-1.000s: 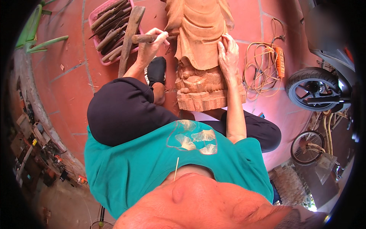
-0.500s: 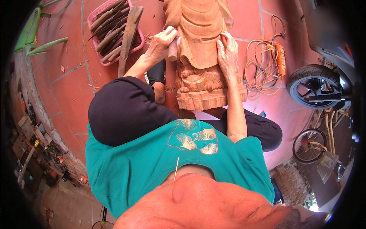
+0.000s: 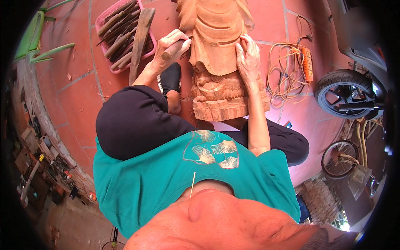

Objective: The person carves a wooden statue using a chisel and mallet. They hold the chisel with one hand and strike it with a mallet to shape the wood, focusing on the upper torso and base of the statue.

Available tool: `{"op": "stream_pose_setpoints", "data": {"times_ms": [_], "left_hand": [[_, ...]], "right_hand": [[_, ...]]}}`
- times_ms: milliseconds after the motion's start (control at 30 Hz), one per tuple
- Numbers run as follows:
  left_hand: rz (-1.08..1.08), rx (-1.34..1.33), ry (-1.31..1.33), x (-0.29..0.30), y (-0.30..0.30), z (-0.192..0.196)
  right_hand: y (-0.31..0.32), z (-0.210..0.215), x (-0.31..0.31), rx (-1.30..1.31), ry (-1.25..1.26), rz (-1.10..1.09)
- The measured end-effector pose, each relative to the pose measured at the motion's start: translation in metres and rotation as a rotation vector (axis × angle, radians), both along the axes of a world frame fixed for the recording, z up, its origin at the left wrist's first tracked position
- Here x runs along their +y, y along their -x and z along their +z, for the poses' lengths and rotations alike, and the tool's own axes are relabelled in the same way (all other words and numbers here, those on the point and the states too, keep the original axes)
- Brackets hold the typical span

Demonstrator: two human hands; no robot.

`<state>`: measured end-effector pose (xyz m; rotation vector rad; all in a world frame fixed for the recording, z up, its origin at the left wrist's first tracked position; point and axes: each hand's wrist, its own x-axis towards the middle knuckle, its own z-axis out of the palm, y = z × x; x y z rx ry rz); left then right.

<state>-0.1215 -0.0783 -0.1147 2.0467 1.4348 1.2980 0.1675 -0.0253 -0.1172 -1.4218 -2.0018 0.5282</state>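
Observation:
In front of me on the floor lies a carved wooden statue, with draped folds and an ornate base toward me. My left hand is closed around a wooden tool handle, just left of the statue's side. The handle's rounded butt slants down and left; the tool's working end is hidden, though it looks like a carving chisel. Against the statue's right side rests my right hand, its fingers stretched out and slightly apart, holding no tool.
Left of the statue, a pink basket holds several wooden-handled tools, with a long wooden piece leaning across its edge. An orange power strip with coiled cable lies at right, near a motorbike wheel. A green chair stands far left.
My left hand has shifted left, away from the statue's side, and the handle has tipped from nearly upright to a slant. My right hand stays almost where it was.

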Motion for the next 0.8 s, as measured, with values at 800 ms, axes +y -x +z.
{"op": "stream_pose_setpoints", "data": {"times_ms": [800], "left_hand": [[0.136, -0.801, 0.615, -0.016, 0.019, -0.009]], "right_hand": [[-0.002, 0.0, 0.002, -0.001, 0.003, 0.032]]}}
